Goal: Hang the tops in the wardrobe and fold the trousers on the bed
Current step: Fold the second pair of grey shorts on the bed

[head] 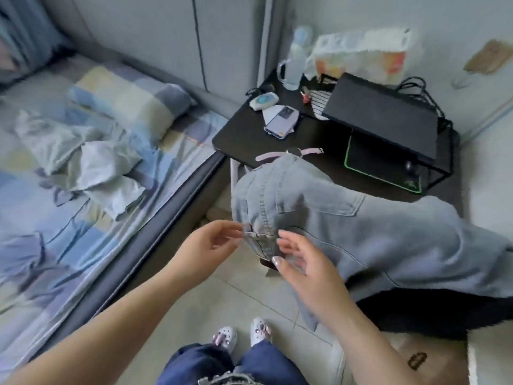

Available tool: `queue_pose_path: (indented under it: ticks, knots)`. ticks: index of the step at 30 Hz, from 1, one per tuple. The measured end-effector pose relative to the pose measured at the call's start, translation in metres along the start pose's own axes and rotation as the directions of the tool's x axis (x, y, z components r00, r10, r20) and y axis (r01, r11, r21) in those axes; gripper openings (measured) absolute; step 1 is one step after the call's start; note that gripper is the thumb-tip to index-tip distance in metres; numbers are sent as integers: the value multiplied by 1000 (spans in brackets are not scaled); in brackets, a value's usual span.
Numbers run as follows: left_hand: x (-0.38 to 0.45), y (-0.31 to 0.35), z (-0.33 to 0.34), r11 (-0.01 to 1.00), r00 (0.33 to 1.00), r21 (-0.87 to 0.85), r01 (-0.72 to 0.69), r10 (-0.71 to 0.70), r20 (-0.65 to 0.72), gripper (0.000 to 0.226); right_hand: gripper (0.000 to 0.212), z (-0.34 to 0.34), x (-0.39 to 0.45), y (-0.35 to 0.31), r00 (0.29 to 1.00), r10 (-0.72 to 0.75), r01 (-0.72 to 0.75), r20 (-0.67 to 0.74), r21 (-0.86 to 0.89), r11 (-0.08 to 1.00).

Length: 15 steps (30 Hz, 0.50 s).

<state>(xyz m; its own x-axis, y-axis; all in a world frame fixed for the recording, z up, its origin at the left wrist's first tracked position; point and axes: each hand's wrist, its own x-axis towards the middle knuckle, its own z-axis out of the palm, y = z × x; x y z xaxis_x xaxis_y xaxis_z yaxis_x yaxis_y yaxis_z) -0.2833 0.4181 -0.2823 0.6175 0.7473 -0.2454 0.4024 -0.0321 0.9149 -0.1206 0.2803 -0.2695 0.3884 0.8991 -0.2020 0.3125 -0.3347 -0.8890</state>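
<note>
At the far left lies the bed (91,218), its sheet checked in blue, cream and grey. A pillow (130,98) in the same check sits at its far end, and nearer the middle a crumpled pale grey garment (83,159) rests on the sheet. A dark bed frame edge runs along the right side of the mattress, beside the tiled floor (222,307).

Near the middle, the left hand (213,243) reaches forward with its fingers pinching the waistband edge of a pair of light blue jeans (361,234). The right hand (302,270) is just beside it, fingers spread and relaxed, touching the denim at the waistband without curling round it. The two hands are near each other but apart. The jeans hang in a bundle, draped over something dark to the right that I cannot identify, with a back pocket facing up. They are not on the bed.

Behind the jeans stands a black worktop (241,134). On it lie a phone (280,120), a small white and blue device (263,100), a clear bottle (295,62), a watch with a pink strap (291,154), a black riser shelf (383,115) with a green-edged mat (388,173) beneath it, and a pale printed bag (361,54) at the far side.

Nearest the camera are the person's dark blue trouser legs and white clogs (241,333) on the tiles.
</note>
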Motion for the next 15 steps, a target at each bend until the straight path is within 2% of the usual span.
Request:
queue_pose_path:
  ticks: [4, 8, 15]
  knots:
    - [-34, -15, -32, 997, 961, -57, 58, -71, -267, 21, 36, 19, 39, -19, 964, -99, 107, 245, -19, 994]
    - [-77, -35, -50, 981, 862, -152, 117, -177, -475, 20, 37, 51, 73, -43, 878, -201, 227, 435, -8, 974]
    - [-125, -60, -75, 954, 685, -273, 127, -283, -671, 21, 39, 125, 99, -89, 702, -293, 358, 650, 33, 933]
